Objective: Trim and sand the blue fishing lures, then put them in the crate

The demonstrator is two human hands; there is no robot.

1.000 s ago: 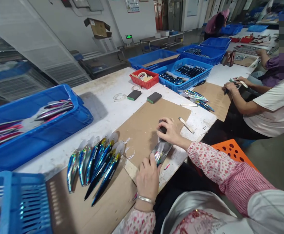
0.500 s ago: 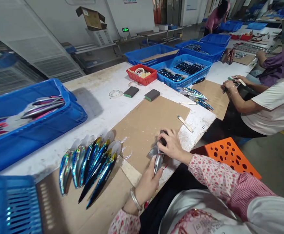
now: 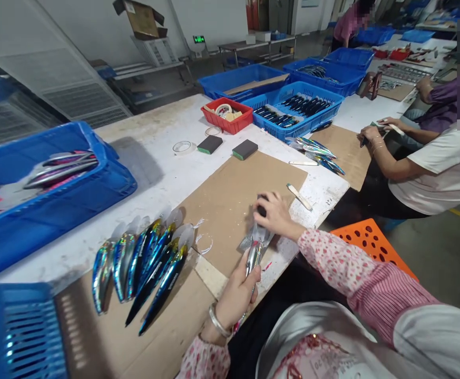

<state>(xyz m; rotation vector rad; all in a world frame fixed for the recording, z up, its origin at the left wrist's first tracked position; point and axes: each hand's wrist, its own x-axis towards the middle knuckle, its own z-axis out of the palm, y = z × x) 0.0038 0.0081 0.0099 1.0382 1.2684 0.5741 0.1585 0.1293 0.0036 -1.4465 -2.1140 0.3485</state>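
Note:
My left hand (image 3: pixel 235 295) is closed around a silver fishing lure (image 3: pixel 255 255), whose clear lip points away from me over the cardboard. In my right hand (image 3: pixel 280 216) is a dark sanding sponge (image 3: pixel 262 204), gripped between thumb and fingers. It sits just beyond the lure's front end, close to the clear lip; whether the two touch I cannot tell. Left of my hands, several blue and silver lures (image 3: pixel 156 281) lie side by side, clear lips facing away. Under the work lies a cardboard sheet (image 3: pixel 230 195).
Two sanding sponges (image 3: pixel 245 149) and tape rolls (image 3: pixel 183 147) lie behind the cardboard. A small white-handled tool (image 3: pixel 299 197) is at the right. Blue crates (image 3: pixel 111 184) flank the table, with a red tray (image 3: pixel 230 122) at the back. A co-worker's hands (image 3: pixel 372 134) work at right.
My right hand has moved the sanding sponge slightly away from my left hand, so more of the lure's front shows. The camera view has shifted a little.

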